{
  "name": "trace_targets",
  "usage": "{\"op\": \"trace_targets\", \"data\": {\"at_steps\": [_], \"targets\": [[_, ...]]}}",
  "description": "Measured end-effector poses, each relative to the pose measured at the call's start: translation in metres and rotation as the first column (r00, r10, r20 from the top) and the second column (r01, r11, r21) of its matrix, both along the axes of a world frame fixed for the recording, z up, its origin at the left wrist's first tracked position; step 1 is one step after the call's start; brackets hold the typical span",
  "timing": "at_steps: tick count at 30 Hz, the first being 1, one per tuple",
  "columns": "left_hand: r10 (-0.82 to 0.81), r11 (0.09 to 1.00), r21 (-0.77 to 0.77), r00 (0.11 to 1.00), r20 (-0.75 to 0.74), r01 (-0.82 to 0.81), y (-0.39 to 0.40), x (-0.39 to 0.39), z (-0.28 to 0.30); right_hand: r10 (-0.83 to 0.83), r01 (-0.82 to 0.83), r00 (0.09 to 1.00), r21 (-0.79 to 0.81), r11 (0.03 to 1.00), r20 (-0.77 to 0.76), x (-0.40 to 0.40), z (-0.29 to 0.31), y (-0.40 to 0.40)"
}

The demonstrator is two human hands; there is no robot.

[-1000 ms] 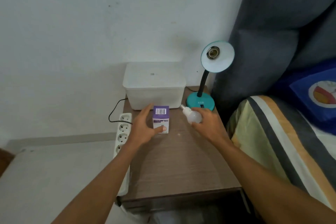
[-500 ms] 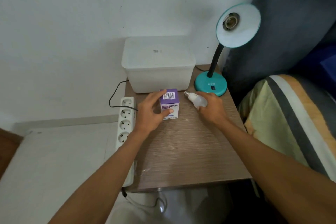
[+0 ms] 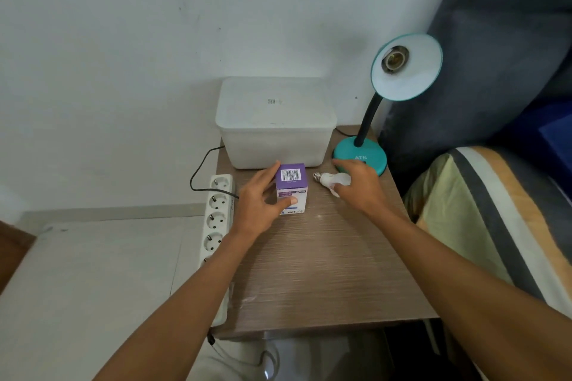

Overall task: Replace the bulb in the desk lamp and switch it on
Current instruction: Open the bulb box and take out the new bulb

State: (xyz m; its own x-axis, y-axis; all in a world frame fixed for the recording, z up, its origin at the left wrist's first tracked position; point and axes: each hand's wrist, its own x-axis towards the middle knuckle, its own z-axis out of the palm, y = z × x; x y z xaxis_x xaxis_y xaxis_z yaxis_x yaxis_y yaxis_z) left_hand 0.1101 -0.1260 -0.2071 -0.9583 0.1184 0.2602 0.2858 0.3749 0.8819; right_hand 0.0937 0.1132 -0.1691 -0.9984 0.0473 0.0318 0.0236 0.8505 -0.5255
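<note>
A teal desk lamp point(image 3: 360, 158) stands at the back right of the wooden table point(image 3: 325, 272); its shade point(image 3: 408, 68) faces me and the socket inside is bare. A white bulb point(image 3: 329, 180) lies on the table with its screw base pointing left. My right hand point(image 3: 359, 185) rests over the bulb's round end, fingers spread, index finger reaching to the lamp base. A purple and white bulb box point(image 3: 292, 189) stands upright left of the bulb. My left hand point(image 3: 261, 201) grips the box, thumb on its front and fingers behind.
A lidded white plastic bin point(image 3: 275, 124) sits at the back of the table against the wall. A white power strip point(image 3: 216, 219) runs along the table's left edge with a black cord plugged in. A bed with a striped cover point(image 3: 483, 219) borders the right side.
The view has shifted a little. My right hand has loosened over the bulb and its fingers have spread toward the lamp base. The left hand stays on the box.
</note>
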Motion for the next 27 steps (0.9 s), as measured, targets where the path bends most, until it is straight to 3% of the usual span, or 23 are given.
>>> {"op": "trace_targets", "data": {"at_steps": [5, 13, 18, 27], "targets": [[-0.014, 1.000, 0.001, 1.000, 0.024, 0.014, -0.001, -0.002, 0.003, 0.155, -0.157, 0.970, 0.002, 0.988, -0.190, -0.001, 0.041, -0.022], [-0.023, 1.000, -0.011, 0.997, 0.071, 0.023, -0.006, -0.007, 0.003, 0.510, -0.483, 0.860, 0.269, 0.833, -0.035, -0.007, 0.062, -0.047], [-0.023, 0.999, -0.022, 0.998, 0.065, 0.024, -0.006, -0.007, 0.002, 0.581, -0.550, 0.814, 0.345, 0.761, 0.015, -0.011, 0.062, -0.050], [-0.043, 0.999, -0.018, 0.996, 0.082, 0.045, -0.008, -0.010, 0.002, 0.609, -0.591, 0.789, 0.369, 0.717, 0.080, -0.021, 0.061, -0.050]]}}
